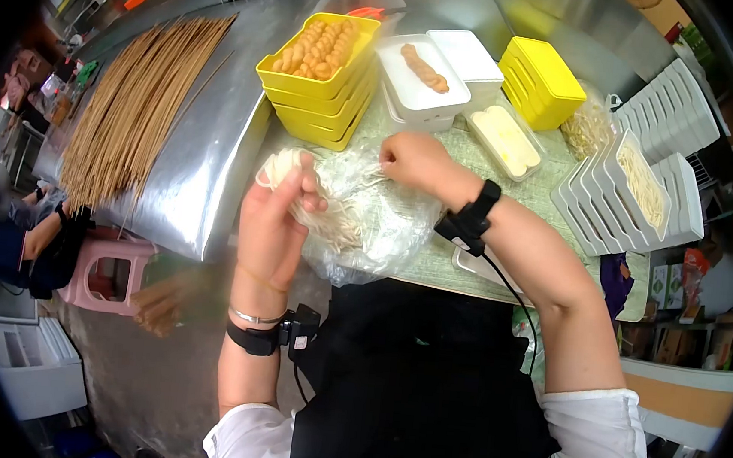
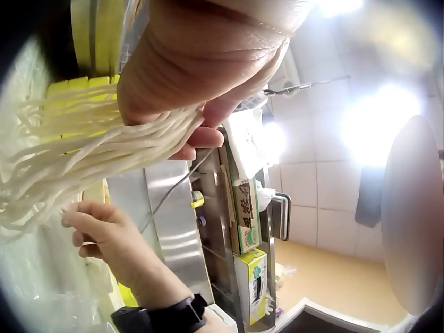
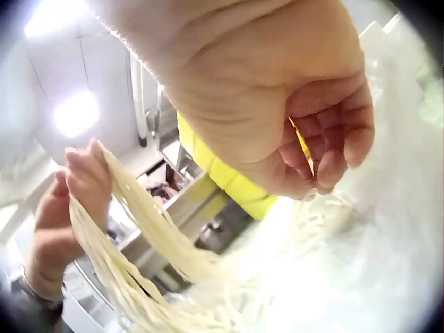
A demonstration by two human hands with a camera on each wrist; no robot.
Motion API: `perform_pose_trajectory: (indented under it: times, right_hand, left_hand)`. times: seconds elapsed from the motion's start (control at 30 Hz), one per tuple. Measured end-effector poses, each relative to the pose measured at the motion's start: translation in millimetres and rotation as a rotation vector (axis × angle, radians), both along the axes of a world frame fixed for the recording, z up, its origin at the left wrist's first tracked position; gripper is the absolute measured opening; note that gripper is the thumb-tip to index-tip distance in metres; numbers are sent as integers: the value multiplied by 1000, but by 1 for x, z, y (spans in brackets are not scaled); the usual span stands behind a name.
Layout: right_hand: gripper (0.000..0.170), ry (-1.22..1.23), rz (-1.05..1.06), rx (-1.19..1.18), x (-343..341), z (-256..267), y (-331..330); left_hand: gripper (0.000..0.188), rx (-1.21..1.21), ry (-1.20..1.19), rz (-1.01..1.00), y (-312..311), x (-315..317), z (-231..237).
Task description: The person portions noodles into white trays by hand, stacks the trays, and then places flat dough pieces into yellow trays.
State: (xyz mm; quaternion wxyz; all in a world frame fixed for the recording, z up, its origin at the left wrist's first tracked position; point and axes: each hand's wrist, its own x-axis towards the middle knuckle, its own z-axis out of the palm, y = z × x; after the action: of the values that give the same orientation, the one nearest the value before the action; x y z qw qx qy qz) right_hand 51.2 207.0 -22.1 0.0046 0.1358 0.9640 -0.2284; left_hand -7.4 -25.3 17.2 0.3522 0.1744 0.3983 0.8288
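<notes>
My left hand [image 1: 274, 222] is raised at the table's near left, gripping a bundle of long white noodles [image 2: 90, 159] that loops over the fingers. The strands hang down onto a clear plastic bag [image 1: 401, 232], where more noodles lie loose. To the right and just over the bag is my right hand [image 1: 422, 163], palm down with curled fingers. Its thumb and forefinger pinch together at a small pale bit of noodle [image 3: 310, 197], seen in the right wrist view; most of that piece is hidden.
Behind the bag stand stacked yellow trays [image 1: 321, 96] of twisted brown food, a white container [image 1: 421, 78] with one brown piece, and a tub [image 1: 507, 141] of pale blocks. White trays [image 1: 614, 197] with noodles are at right; bamboo skewers [image 1: 143, 108] lie left.
</notes>
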Motion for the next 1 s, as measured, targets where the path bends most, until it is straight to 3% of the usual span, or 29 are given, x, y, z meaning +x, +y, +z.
perform_pose_trajectory:
  times: [0.07,0.17,0.53,0.67,0.77,0.9,0.93,0.97,1.0]
  right_hand:
    - [12,134,14,-138,1,5,14]
    - [10,76,-62,-542,3,38,19]
    - [21,386,113,-934,21,149,2]
    - [20,284,203,-836,23,174,-6]
    - [17,364,192,-799,21,170,-24]
    - [19,305,270,-866,33,161,-45]
    - [17,249,318,-946,32,145,-48]
    - [16,186,330,-867,37,142,-54]
    - [16,302,333,-697,43,131,-58]
  left_hand:
    - [22,1,0,10,0,0,1]
    - [22,-2,2,8,1,-2,-1]
    - [23,25,-11,24,5,-2,-1]
    - [26,53,-32,-39,7,2,2]
    - [31,33,-63,-104,9,10,6]
    - [42,84,-152,-130,14,17,7]
    - [46,188,-120,-202,15,15,5]
    - [46,164,-142,-153,16,16,9]
    - [45,138,-167,-103,20,20,15]
